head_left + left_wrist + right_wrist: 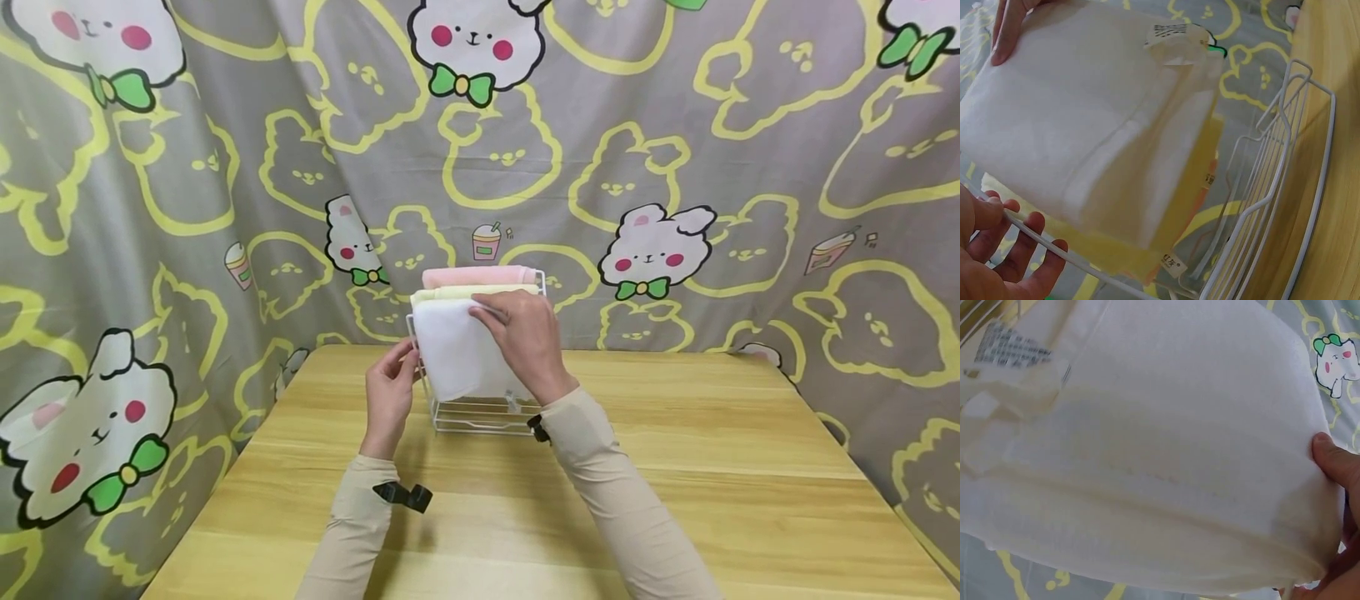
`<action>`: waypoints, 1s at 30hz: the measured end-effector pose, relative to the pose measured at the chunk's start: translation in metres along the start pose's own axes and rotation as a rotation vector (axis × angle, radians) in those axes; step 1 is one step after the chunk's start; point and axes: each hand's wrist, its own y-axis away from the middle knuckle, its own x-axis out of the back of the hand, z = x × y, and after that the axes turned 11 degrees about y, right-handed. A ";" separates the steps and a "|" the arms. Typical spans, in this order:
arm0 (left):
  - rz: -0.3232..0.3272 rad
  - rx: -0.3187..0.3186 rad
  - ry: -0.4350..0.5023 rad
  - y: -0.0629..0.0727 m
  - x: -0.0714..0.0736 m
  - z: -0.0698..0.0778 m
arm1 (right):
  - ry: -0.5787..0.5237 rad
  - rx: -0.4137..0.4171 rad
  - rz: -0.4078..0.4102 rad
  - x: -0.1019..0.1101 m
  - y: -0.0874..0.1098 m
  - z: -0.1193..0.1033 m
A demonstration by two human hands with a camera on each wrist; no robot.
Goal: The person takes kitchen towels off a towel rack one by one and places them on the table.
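A folded white towel (453, 350) stands at the front of a white wire rack (435, 417). My right hand (531, 340) pinches its top edge, thumb on the near face in the right wrist view. Behind it are a pale yellow towel (442, 293) and a pink towel (476, 277). At the rack's left side, my left hand (388, 392) holds the wire frame between thumb and fingers. A printed label (1172, 40) shows on the white towel in the left wrist view. The right hand's other fingers are partly hidden behind the towel.
The rack stands on a wood-grain table (712, 467), toward its back edge. A grey curtain (517, 183) with yellow outlines and white rabbits hangs behind and at both sides. Dark straps with small mounts (405, 497) are on both wrists.
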 end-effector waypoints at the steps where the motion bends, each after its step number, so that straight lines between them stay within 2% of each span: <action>1: -0.001 -0.002 0.000 0.000 0.000 0.000 | 0.000 0.006 0.009 0.001 -0.001 0.000; 16: -0.012 -0.017 -0.014 0.001 0.001 0.000 | -0.035 0.062 0.083 0.034 0.003 -0.019; 30: 0.008 -0.013 -0.025 -0.001 0.001 -0.001 | -0.092 0.114 0.120 0.049 0.027 -0.021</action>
